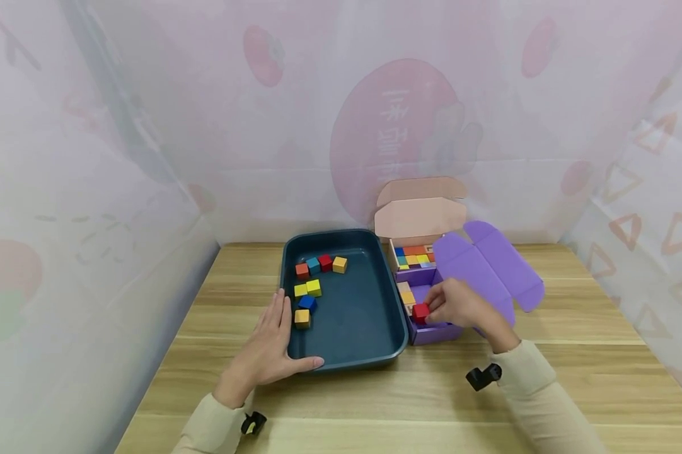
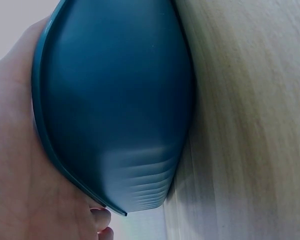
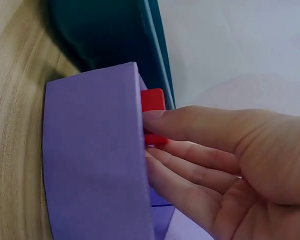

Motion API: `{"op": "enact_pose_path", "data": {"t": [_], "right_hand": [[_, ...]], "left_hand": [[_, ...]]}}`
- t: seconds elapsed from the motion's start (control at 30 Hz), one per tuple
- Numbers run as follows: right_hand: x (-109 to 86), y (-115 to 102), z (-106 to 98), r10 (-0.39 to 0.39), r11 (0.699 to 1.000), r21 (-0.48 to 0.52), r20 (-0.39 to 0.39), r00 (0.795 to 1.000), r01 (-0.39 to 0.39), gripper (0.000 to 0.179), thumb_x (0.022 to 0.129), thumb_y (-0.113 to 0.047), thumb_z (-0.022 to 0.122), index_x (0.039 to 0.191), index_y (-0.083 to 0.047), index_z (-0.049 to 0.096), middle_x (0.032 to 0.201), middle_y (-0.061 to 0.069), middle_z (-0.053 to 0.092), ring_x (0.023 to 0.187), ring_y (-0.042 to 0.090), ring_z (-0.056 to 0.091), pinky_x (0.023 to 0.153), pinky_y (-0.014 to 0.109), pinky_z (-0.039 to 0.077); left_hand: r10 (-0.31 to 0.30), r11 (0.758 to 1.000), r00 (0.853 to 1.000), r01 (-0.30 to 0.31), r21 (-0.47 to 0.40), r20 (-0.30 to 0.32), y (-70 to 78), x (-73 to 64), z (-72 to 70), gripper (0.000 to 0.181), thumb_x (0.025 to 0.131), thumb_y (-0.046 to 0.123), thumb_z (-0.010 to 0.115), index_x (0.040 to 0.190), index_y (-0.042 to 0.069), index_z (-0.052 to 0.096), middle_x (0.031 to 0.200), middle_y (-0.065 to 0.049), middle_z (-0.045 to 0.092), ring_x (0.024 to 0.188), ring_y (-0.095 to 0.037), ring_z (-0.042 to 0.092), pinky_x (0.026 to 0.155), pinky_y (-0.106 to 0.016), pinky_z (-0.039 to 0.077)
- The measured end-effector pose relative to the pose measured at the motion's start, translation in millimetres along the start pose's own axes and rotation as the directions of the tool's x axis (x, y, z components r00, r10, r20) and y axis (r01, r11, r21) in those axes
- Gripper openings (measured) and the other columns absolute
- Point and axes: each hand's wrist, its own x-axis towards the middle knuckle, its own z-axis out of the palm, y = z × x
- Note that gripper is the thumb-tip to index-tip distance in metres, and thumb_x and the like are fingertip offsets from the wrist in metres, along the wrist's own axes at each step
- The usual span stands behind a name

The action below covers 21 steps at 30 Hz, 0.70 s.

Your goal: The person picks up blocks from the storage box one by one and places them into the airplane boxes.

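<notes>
Over the purple box [image 1: 436, 334] my right hand [image 1: 457, 304] pinches a red cube [image 1: 420, 313] between thumb and fingers. In the right wrist view the red cube [image 3: 154, 100] shows just past the purple box wall [image 3: 95, 150]. Pale and orange blocks [image 1: 407, 296] line the box's left side. My left hand [image 1: 270, 350] rests along the left rim and near corner of the dark teal tray [image 1: 358, 315], its fingers straight. Within that tray lie several loose cubes, among them a blue cube [image 1: 307, 304], a red cube [image 1: 325, 263] and a yellow cube [image 1: 314, 288].
Behind the purple box stands a pale pink box with its lid [image 1: 420, 217] raised, holding several coloured blocks [image 1: 415, 259]. The purple lid [image 1: 483, 271] folds out to the right. Printed cloth [image 1: 295, 126] walls the wooden table [image 1: 590, 353].
</notes>
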Motion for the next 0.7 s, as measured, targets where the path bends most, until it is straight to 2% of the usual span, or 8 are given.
{"op": "enact_pose_path", "data": {"t": [0.17,0.4,0.7], "right_hand": [[5.2,4,3,0.032,0.999,-0.021,0.048,0.998,-0.031,0.023,0.08,-0.005,0.088,0.099,-0.002,0.077,0.089,0.005,0.078,0.082,0.016,0.072,0.071,0.031,0.063],[13.4,4,8,0.079,0.996,-0.038,0.071,0.994,-0.077,0.017,0.078,0.002,0.084,0.092,-0.002,0.076,0.081,0.005,0.076,0.073,0.015,0.067,0.066,0.028,0.059],[20.6,-1,14,0.206,0.973,-0.121,0.063,0.977,-0.197,0.015,0.083,0.001,0.082,0.095,-0.005,0.078,0.091,0.006,0.073,0.081,0.022,0.063,0.071,0.032,0.059]], "left_hand": [[0.0,1.0,1.0,0.0,0.002,-0.002,-1.1,0.9,1.9,0.143,0.077,0.091,0.062,0.168,-0.003,0.004,0.178,-0.02,-0.009,0.167,-0.039,-0.001,0.134,-0.06,0.012],[-0.001,1.0,1.0,0.001,0.005,0.0,-1.4,0.3,2.0,0.143,0.077,0.092,0.061,0.168,-0.003,0.004,0.178,-0.019,-0.009,0.167,-0.039,0.0,0.134,-0.06,0.012],[0.003,1.0,1.0,-0.003,0.007,-0.002,-0.5,-0.3,-0.1,0.143,0.077,0.091,0.062,0.168,-0.003,0.004,0.178,-0.02,-0.008,0.167,-0.04,0.0,0.134,-0.06,0.013]]}}
